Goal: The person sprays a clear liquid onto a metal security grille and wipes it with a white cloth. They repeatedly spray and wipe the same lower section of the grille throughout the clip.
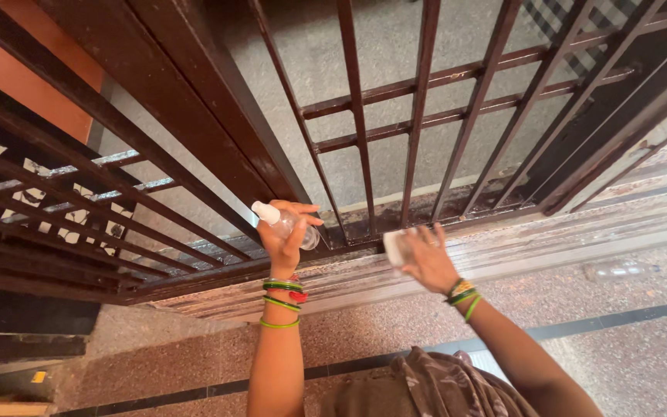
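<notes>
The left hand (287,239) is raised in front of the gate (418,116), its grip clamped on a small clear spray bottle (283,222) with a white nozzle that points up and to the left. The bottle sits just before the thick dark post (194,100) where two barred panels meet. The right hand (426,259) is raised beside it, near the bottom rail (441,212), fingers closed on a pale cloth (395,247); the picture is blurred there, so how tightly it holds I cannot tell. The two hands are near each other but apart, with one upright bar between them. Both wrists carry green bangles (281,303), the left with a red one among them. The bars ahead are thin and dark brown, with narrow gaps between them and two cross rails higher up; grey ground shows through. To the left, a second barred panel (55,224) swings out at an angle and closes off that side. Below the hands runs a worn, pale stone sill (550,232), stepped in ridges, then a speckled floor (580,309) with a dark inlaid stripe (619,316). The floor to the right lies open; a patterned garment (434,386) shows at the lower edge.
</notes>
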